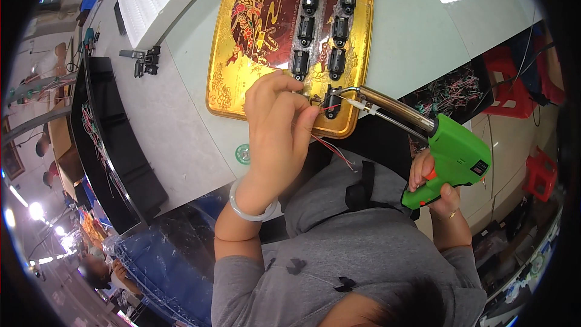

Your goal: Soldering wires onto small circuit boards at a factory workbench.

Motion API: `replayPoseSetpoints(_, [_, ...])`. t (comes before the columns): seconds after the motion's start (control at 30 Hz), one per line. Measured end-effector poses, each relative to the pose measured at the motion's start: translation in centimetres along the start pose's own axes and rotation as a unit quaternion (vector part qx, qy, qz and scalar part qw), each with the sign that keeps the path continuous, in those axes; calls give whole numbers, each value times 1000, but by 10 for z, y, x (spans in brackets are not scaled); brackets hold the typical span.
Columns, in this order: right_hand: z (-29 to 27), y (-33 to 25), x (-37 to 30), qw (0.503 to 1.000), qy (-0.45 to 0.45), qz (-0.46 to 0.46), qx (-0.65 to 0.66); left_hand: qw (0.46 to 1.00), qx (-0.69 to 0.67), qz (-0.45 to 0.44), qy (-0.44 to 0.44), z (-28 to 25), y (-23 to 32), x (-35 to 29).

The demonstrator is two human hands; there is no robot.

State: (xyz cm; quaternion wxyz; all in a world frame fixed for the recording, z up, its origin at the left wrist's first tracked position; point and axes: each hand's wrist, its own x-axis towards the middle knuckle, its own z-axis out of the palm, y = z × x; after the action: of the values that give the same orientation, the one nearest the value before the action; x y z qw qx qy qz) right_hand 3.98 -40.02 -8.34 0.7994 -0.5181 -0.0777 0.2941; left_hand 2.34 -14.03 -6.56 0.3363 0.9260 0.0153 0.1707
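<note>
Green plastic covers the soldering gun [458, 150] gripped in the right hand [446, 200], its metal tip [341, 90] at the nearest black component [331, 109]; whether they touch is unclear. The left hand [275, 118] pinches thin red wires [333, 148] beside that component, which sits near the corner of a golden tray [220, 79] on the pale surface [417, 42].

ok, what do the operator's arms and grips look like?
Short grey sleeves, both sides. Left grip: ungloved, smooth pale bangle at the wrist. Right grip: ungloved, small gold-coloured piece near the wrist, too small to identify.
</note>
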Motion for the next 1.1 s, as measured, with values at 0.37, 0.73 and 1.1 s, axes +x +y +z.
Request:
replayPoseSetpoints(0.37, [1,2,-1,1000,5,5,-5,1000,-13,0,16,2,-1,-1])
replayPoseSetpoints(0.73, [2,3,-4,1000,2,9,2,1000,-2,-3,7,1,-1,-1])
replayPoseSetpoints(1.1, [-2,3,-7,999,-23,35,11,1000,10,-1,1,1,-1,-1])
